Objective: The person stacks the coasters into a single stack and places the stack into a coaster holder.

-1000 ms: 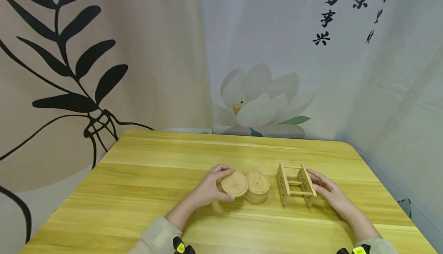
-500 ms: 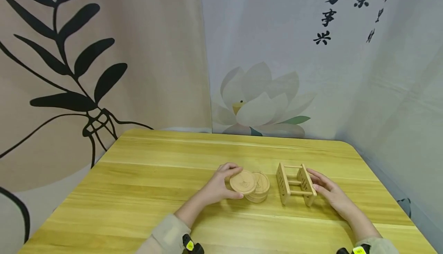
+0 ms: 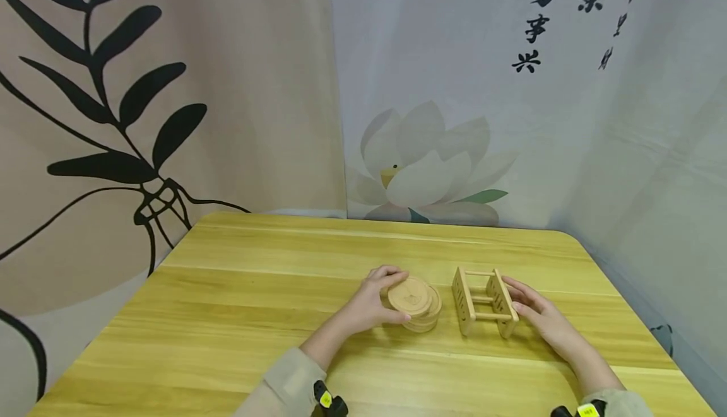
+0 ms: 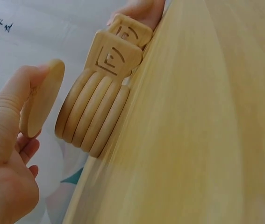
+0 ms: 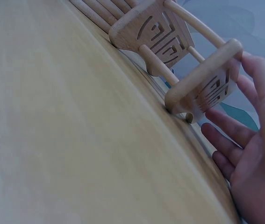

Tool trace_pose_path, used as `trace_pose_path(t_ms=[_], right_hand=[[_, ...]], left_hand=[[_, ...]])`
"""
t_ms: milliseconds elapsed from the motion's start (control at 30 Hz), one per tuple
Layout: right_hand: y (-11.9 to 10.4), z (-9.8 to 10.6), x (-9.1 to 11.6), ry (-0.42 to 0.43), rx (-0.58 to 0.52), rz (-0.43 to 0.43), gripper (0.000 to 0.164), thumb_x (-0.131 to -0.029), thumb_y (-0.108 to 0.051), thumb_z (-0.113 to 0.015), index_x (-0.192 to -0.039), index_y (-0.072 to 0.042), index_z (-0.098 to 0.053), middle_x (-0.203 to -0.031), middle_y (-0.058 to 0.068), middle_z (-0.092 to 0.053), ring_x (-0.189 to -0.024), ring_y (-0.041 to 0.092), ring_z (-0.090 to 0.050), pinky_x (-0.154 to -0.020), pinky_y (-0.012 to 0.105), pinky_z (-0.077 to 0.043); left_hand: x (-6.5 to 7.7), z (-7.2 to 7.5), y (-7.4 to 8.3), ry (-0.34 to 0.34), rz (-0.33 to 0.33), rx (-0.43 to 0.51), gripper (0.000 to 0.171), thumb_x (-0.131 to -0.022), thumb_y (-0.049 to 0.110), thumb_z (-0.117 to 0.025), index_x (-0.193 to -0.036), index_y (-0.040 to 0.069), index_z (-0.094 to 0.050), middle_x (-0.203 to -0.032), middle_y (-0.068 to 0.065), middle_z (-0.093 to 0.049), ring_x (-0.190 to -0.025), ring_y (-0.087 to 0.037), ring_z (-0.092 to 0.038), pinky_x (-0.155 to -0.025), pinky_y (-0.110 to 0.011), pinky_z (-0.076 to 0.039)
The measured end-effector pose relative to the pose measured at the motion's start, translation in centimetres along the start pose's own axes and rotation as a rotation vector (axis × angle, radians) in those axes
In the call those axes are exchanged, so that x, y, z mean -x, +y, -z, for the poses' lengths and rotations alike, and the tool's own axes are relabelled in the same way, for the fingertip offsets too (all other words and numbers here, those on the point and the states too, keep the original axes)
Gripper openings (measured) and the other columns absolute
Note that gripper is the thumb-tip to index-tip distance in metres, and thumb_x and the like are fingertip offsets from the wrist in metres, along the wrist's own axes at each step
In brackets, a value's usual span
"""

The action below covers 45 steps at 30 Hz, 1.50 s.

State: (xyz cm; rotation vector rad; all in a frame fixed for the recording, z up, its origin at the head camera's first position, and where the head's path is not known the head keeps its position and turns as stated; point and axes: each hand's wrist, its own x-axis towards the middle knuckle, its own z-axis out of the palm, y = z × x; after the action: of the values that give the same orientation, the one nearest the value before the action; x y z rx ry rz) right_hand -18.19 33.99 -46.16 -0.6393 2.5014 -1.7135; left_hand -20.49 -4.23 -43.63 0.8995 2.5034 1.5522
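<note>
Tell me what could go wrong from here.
1. The left hand holds a wooden disc off-centre above the stack; released like that, it might land overhanging or slide off.
2. Lowering it could nudge the stack, which isn't clamped by either hand, towards the nearby rack.
3. The right hand touches the rack's outer side, so a push might shift it.

Left grip (image 3: 366, 306) pinching, right grip (image 3: 538, 314) loose, fingers (image 5: 232, 127) nearly straight, forearms (image 3: 326, 341) angled inward.
</note>
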Motion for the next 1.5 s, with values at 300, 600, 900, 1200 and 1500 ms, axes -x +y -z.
trace_pose_path(t_ms=[300, 600, 900, 1200, 1500], right_hand=[[0.3, 0.2, -0.1, -0.001, -0.015, 0.017, 0.049, -0.103, -0.008, -0.041, -0.151, -0.005, -0.028, -0.134, -0.009, -0.048, -0.116, -0.003, -0.048, -0.089, 0.014, -0.038], [0.2, 0.3, -0.2, 0.006, 0.005, 0.007, 0.049, -0.103, -0.009, -0.041, -0.151, -0.006, -0.028, -0.140, 0.016, -0.045, -0.116, -0.003, -0.048, -0.089, 0.015, -0.039], [0.2, 0.4, -0.3, 0.009, -0.003, 0.012, 0.049, -0.103, -0.009, -0.042, -0.150, -0.005, -0.029, -0.135, -0.002, -0.049, -0.115, -0.003, -0.049, -0.089, 0.014, -0.039], [0.2, 0.4, -0.5, 0.006, 0.016, 0.004, 0.049, -0.103, -0.010, -0.042, -0.150, -0.005, -0.028, -0.140, 0.022, -0.043, -0.115, -0.003, -0.048, -0.089, 0.015, -0.038], [0.4, 0.5, -0.8, 0.006, 0.007, 0.012, 0.049, -0.103, -0.009, -0.042, -0.150, -0.004, -0.029, -0.139, 0.008, -0.047, -0.116, -0.003, -0.048, -0.090, 0.014, -0.038]], left_hand=[[-1.1, -1.0, -0.2, -0.005, 0.009, 0.014, 0.083, -0.072, 0.026, -0.086, -0.143, 0.015, -0.046, -0.142, -0.006, -0.038, -0.132, -0.026, -0.026, -0.103, -0.057, -0.026], [-1.9, -1.7, -0.2, -0.006, 0.023, 0.006, 0.081, -0.072, 0.025, -0.086, -0.143, 0.015, -0.048, -0.141, -0.003, -0.040, -0.130, -0.025, -0.028, -0.104, -0.055, -0.026], [-2.2, -1.9, -0.1, -0.017, 0.027, 0.005, 0.082, -0.073, 0.023, -0.085, -0.143, 0.010, -0.046, -0.141, -0.003, -0.039, -0.129, -0.025, -0.029, -0.103, -0.054, -0.027], [-2.4, -2.2, -0.5, -0.016, 0.037, -0.016, 0.083, -0.072, 0.025, -0.086, -0.143, 0.009, -0.046, -0.139, 0.002, -0.040, -0.127, -0.025, -0.031, -0.103, -0.053, -0.028], [-2.6, -2.3, -1.1, -0.021, 0.045, -0.008, 0.082, -0.073, 0.023, -0.086, -0.143, 0.008, -0.046, -0.143, -0.008, -0.038, -0.131, -0.030, -0.028, -0.104, -0.057, -0.026]])
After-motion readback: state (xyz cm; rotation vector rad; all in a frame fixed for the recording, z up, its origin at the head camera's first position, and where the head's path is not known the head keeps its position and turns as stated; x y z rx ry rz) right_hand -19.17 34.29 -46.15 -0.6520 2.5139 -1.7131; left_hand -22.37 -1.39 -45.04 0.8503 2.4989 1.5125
